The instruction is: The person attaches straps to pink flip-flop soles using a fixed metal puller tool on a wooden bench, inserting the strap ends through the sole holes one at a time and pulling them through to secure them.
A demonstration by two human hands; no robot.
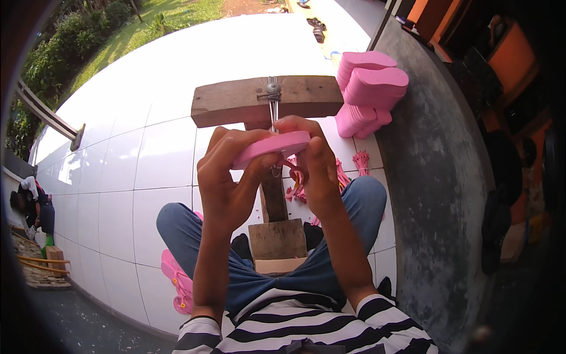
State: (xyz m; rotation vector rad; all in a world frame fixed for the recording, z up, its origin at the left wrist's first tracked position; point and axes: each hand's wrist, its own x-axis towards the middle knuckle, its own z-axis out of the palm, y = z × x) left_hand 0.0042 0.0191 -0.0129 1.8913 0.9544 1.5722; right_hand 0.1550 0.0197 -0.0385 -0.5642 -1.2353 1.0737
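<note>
The pink sandal sole sits between both hands. The left hand and right hand each clasp it with closed fingers.

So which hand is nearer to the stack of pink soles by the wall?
Right. The right hand is up-left of the stack of pink soles; the left hand is farther left.

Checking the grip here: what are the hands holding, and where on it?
Both hands hold one pink sandal sole: left hand at its left end, right hand at its right end.
</note>
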